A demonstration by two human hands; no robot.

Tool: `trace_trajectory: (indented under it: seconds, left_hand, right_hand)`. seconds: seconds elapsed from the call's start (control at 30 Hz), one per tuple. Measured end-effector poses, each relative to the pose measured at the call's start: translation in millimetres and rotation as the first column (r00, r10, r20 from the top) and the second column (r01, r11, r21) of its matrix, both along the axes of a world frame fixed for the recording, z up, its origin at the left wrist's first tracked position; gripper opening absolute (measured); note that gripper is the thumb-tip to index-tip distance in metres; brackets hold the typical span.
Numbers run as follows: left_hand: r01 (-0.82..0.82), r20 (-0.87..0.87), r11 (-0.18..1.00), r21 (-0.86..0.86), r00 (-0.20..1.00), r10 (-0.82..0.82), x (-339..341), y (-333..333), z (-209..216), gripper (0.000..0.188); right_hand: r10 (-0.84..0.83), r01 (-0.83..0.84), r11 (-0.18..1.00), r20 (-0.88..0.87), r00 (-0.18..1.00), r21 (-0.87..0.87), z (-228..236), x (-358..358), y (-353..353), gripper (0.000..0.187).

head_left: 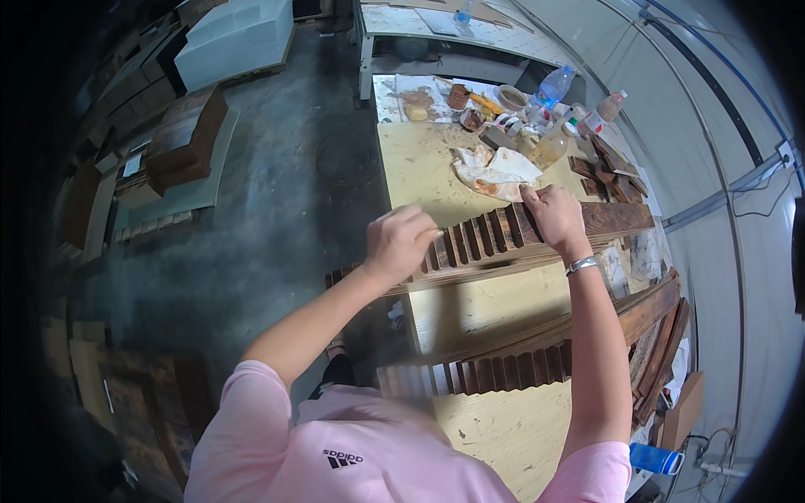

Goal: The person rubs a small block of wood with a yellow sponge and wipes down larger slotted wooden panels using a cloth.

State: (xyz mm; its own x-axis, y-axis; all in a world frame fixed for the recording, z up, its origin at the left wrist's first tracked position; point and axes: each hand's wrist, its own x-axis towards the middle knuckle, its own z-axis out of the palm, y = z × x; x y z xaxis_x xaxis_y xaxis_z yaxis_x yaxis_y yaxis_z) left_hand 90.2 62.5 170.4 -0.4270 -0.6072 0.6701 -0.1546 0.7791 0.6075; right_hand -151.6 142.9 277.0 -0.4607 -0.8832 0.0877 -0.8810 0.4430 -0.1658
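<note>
A long dark-brown wooden strip with a notched, tooth-like edge (480,237) lies across the table ahead of me. My right hand (555,216) grips its right part, thumb on top and fingers curled over the wood. Over the notches to the left is my left hand (401,245), closed with its fingertips pressed together at the strip. It is slightly blurred, and whatever it pinches is hidden. Nearer my body lies a second notched wooden strip (520,369), apart from both hands. Just beyond the right hand is a stained white cloth (496,172).
Plastic bottles (549,147), a bowl (512,97) and jars crowd the far right of the pale table (419,159). Dark wood offcuts (616,172) lie near the wall. Wooden pieces stand stacked on the floor at left (186,138). A blue bottle (656,458) is at lower right.
</note>
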Motion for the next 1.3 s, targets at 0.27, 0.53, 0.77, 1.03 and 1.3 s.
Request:
trace_trajectory:
  seconds: [0.27, 0.53, 0.77, 1.03, 1.3]
  left_hand:
    - [-0.053, 0.039, 0.998, 0.044, 0.998, 0.051, 14.1, 0.5, -9.3, 0.013]
    - [0.021, 0.045, 1.000, 0.008, 0.999, -0.021, 26.6, 3.0, -6.4, 0.015]
    - [0.195, 0.136, 0.981, 0.008, 0.972, -0.194, 38.1, 39.1, -1.6, 0.012]
    - [0.167, -0.121, 0.600, 0.782, 0.986, -0.116, 47.3, 12.7, -14.2, 0.014]
    - [0.285, 0.063, 0.718, 0.635, 0.907, -0.416, 58.0, -31.8, -0.4, 0.016]
  right_hand:
    - [-0.009, 0.009, 1.000, 0.008, 1.000, 0.023, -0.5, -1.9, -0.9, 0.064]
    - [-0.028, 0.028, 0.994, -0.005, 1.000, 0.107, 9.2, 2.5, 0.2, 0.061]
    - [0.027, -0.027, 1.000, -0.009, 1.000, 0.003, 2.6, 1.8, 3.7, 0.064]
    - [-0.009, 0.007, 0.999, 0.031, 0.999, 0.050, 7.1, 3.1, 3.3, 0.061]
    - [0.060, 0.163, 0.622, 0.254, 0.965, -0.766, 14.6, 52.2, 43.7, 0.026]
